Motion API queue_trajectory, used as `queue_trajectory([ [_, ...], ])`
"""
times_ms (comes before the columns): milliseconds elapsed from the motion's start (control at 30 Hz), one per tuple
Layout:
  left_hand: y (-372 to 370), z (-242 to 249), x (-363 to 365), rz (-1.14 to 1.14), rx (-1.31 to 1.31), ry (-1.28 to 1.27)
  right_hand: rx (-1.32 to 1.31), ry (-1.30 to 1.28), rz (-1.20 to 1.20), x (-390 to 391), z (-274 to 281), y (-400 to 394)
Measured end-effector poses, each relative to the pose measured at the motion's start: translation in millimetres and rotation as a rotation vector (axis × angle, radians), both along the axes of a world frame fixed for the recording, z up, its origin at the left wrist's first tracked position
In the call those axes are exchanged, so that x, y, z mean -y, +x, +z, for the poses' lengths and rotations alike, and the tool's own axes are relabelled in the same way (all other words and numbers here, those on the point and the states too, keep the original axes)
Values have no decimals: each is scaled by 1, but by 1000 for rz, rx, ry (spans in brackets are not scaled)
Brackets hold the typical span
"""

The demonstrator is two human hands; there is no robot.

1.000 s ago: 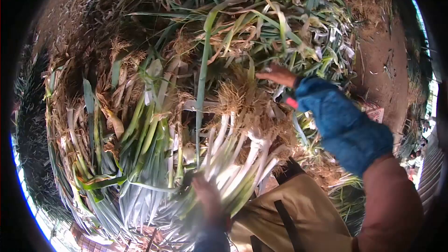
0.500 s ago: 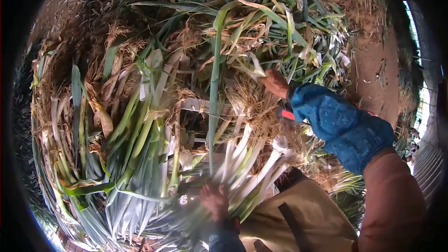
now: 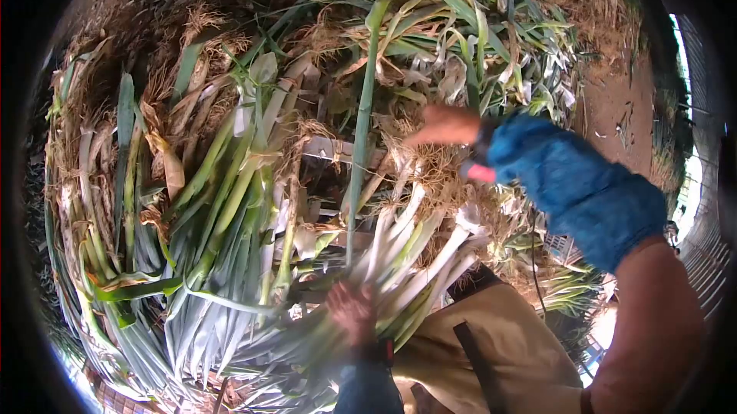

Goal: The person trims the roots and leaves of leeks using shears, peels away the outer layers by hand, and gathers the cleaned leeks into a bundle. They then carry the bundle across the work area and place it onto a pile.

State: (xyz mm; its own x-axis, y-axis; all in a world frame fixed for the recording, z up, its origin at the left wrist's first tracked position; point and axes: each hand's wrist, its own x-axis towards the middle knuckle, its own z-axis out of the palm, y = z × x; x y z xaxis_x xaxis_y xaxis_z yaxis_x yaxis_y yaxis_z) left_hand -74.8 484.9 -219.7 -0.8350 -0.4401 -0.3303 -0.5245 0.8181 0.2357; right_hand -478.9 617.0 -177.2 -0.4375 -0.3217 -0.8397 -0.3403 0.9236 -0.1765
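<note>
My left hand (image 3: 353,310) is closed around the stalks of a bunch of leeks (image 3: 399,234), low in the middle of the head view; its outline is somewhat blurred. The white stems slant up and right, ending in shaggy brown roots (image 3: 430,172). Just above those roots is my right hand (image 3: 445,124), with a finger stretched to the left and nothing visible in its grasp. Its fingertips partly merge with the roots behind. A long green leaf (image 3: 365,107) hangs upright left of my right hand.
A large pile of leeks (image 3: 223,207) fills the left side. Cut leaves and peelings (image 3: 522,53) are heaped at the back. Beneath the leeks, a pale bar (image 3: 334,149) shows. Bare brown soil (image 3: 618,107) lies at right, with a crate (image 3: 564,249) nearer me.
My right hand has moved slightly left toward the roots, and the pale leaf piece it pinched is no longer seen in it. My left hand stays on the leeks.
</note>
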Motion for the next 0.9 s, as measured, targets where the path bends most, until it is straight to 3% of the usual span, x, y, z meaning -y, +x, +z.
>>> queue_trajectory([
  [67,-3,1,-1,6,5,11,-33,-250,130,2,-48,53],
  [100,-8,3,0,12,16,28,-254,-146,201,2,-54,64],
  [167,-11,9,-1,37,51,66,-273,-327,152,-22,-65,40],
  [233,-14,7,1,34,51,64,-319,-21,95,-34,-51,4],
  [367,-6,2,-2,27,-4,37,-735,-36,365,-73,-45,-37],
  [633,-15,14,8,-61,33,60,-755,-140,230,-95,-13,-41],
  [667,-10,5,8,-77,72,61,-839,-201,310,-131,-23,-81],
  [733,-9,1,9,-77,108,45,-943,-212,105,-132,26,-119],
  [767,-8,2,6,-79,133,48,-997,-33,157,-158,36,-160],
  [800,-13,7,4,-55,161,43,-1022,-279,50,-155,52,-163],
  [867,-16,11,4,-48,136,34,-747,-498,256,-179,10,-147],
  [900,-5,5,2,-64,37,-28,-651,-460,218,-139,26,-102],
])
